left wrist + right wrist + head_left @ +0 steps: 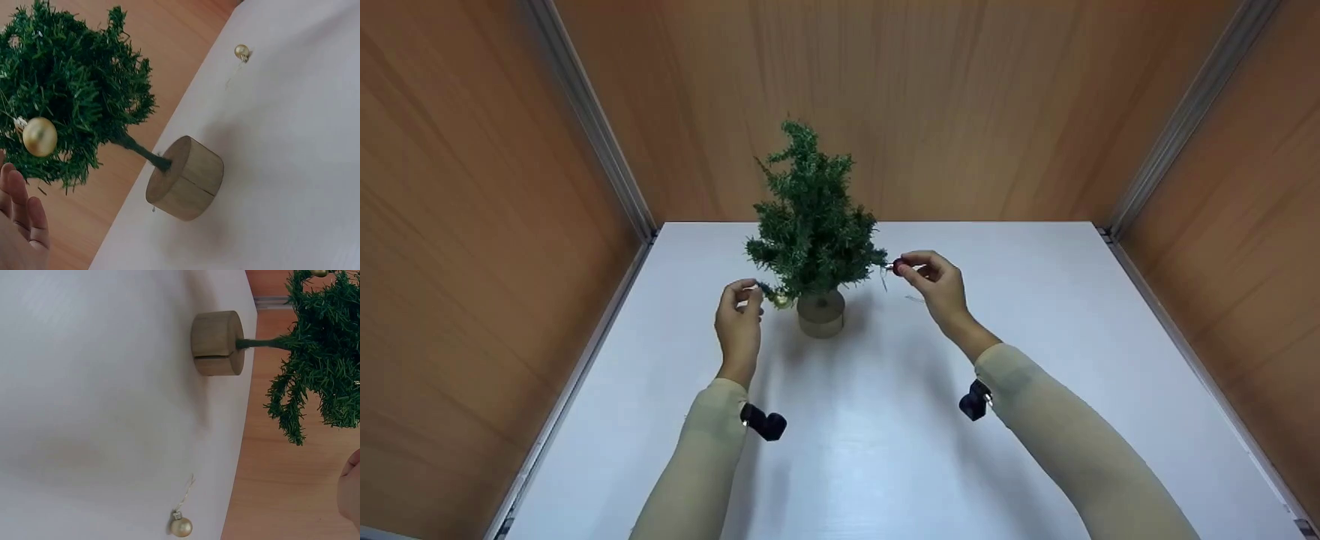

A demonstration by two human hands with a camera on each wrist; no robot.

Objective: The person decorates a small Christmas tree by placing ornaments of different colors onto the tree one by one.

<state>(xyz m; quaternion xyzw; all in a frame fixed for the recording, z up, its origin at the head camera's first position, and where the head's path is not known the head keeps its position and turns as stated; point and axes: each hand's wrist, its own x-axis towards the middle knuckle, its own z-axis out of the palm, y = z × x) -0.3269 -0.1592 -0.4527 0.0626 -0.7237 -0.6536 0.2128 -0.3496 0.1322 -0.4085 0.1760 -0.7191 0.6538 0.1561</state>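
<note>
A small green artificial Christmas tree [814, 217] stands on a round wooden base [820, 315]. My left hand [739, 322] pinches the tip of a low branch on the tree's left side. Close to those fingers a gold ball ornament [40, 136] hangs from the branch. At the tree's right side, my right hand [941, 289] holds a dark red ball ornament [898, 267] between thumb and fingers, its thread hanging by a branch tip. Only part of the right hand shows at the edge of the right wrist view, where the red ornament is out of sight.
Another gold ball ornament [181, 527] with a thread lies on the white table [847, 450], right of the base. In the head view, the right hand mostly hides it. Wood-grain panels [960, 112] enclose the table at the back and sides.
</note>
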